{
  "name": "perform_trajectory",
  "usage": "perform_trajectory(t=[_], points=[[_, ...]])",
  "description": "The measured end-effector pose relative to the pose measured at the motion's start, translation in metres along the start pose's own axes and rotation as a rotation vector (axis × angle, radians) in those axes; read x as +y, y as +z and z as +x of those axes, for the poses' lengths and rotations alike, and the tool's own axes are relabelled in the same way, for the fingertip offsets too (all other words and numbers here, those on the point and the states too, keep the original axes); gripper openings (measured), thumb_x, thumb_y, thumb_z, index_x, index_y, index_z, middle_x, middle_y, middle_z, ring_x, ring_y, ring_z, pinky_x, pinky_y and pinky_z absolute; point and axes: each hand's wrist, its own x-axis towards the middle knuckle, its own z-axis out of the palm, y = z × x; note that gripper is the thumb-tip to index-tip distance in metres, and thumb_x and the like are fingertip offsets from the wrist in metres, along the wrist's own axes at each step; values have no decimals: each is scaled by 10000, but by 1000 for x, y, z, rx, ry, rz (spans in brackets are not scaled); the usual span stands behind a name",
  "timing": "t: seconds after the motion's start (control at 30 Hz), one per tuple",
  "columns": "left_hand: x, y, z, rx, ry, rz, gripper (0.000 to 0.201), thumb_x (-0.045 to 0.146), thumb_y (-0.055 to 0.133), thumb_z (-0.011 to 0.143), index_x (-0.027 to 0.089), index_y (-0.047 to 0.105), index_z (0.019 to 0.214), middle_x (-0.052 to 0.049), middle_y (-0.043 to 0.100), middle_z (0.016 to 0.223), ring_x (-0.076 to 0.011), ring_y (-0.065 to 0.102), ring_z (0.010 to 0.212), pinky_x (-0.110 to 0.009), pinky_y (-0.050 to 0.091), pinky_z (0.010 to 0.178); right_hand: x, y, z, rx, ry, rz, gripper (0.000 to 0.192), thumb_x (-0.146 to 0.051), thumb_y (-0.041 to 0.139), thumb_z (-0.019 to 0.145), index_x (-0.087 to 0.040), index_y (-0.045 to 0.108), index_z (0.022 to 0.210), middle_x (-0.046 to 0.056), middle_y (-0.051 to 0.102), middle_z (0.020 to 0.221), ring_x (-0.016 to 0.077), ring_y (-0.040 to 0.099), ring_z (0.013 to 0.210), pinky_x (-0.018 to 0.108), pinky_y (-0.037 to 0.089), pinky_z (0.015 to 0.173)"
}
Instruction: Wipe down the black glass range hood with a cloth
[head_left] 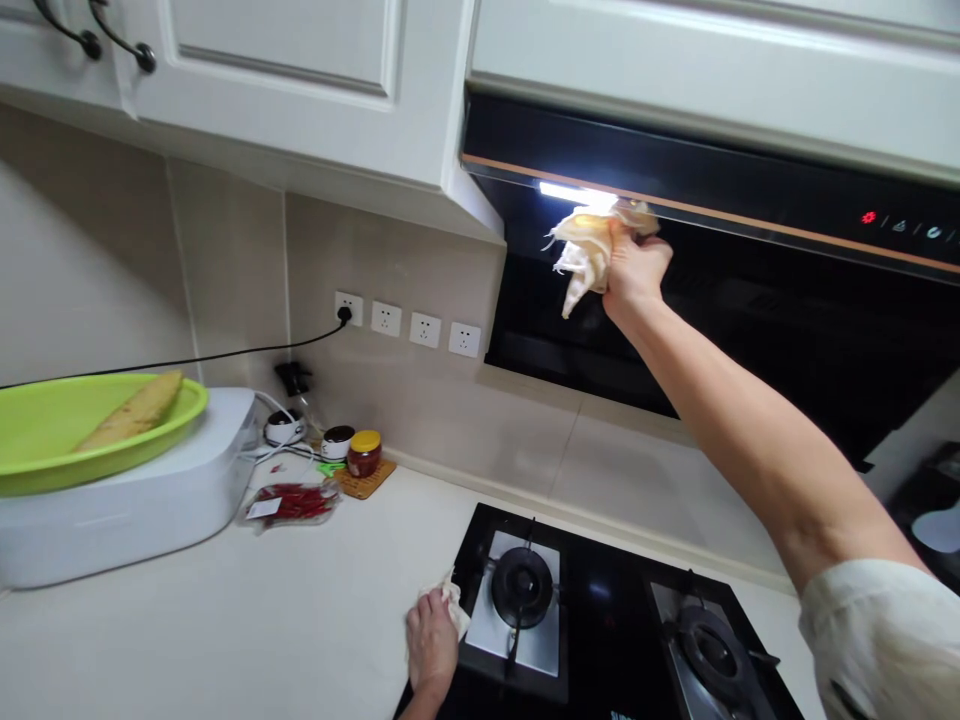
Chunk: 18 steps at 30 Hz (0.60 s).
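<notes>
My right hand (636, 268) is raised and closed around a crumpled off-white cloth (586, 245). The cloth is up at the lower edge of the black range hood (720, 300), just under its lit lamp (574, 194). Part of it hangs loose to the left of my fingers. Low in the view, my left hand (433, 640) grips another pale cloth (456, 606) at the left edge of the black gas stove (592, 620), partly over the white counter. My fingers cover much of this second cloth.
Two burners (523, 587) sit on the stove. On the left, a green basin (45, 440) with a long yellowish object rests on a white appliance (135, 520). Near the wall are a packet of red chillies (296, 503) and a yellow-lidded jar (364, 453). White cabinets (285, 70) hang above.
</notes>
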Motion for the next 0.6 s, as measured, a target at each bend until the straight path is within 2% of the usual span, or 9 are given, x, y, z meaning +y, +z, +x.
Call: perform_trajectory(t=[0.07,0.17,0.3,0.37,0.5,0.6], points=[[-1,1,0,1,13,-2,390,134,436,1176,116,821,1236,-149,757,1168,-302,648,1074,-411,497,1063,-7,-17,1,63,-20,-1,410,-532,782,1073,-168,611,995,22,698,993,159,805,954,390,755,838],[-1,3,0,-1,26,5,411,141,411,1189,112,820,1220,-145,750,1149,-304,653,1061,-408,491,1048,-8,-32,3,72,-33,7,363,-505,744,1098,-175,609,1032,50,694,1068,212,813,1100,408,756,833],[2,6,-1,14,9,14,391,140,437,1190,113,826,1224,-140,752,1144,-308,668,1070,-416,503,1055,4,-27,7,99,-31,-18,407,-512,815,1036,-153,624,1023,85,694,1108,276,808,1192,435,756,860],[3,5,-1,10,-4,7,390,142,440,1192,123,828,1224,-135,756,1148,-306,668,1073,-411,505,1056,12,-10,8,90,-31,-45,459,-541,837,1011,-127,638,1004,94,694,1084,285,812,1181,424,750,867],[6,-2,-2,-21,-12,-7,420,137,406,1202,116,822,1251,-141,763,1197,-308,663,1079,-410,495,1058,34,45,4,-94,16,-60,517,-634,781,1033,-128,676,1041,91,722,1086,268,814,1191,424,746,887],[7,-7,-2,-45,-22,-15,424,149,400,1212,113,821,1255,-141,763,1201,-307,661,1091,-407,488,1065,51,84,-3,-66,99,-91,581,-724,822,973,-165,686,1052,86,747,1120,251,818,1187,426,747,962]])
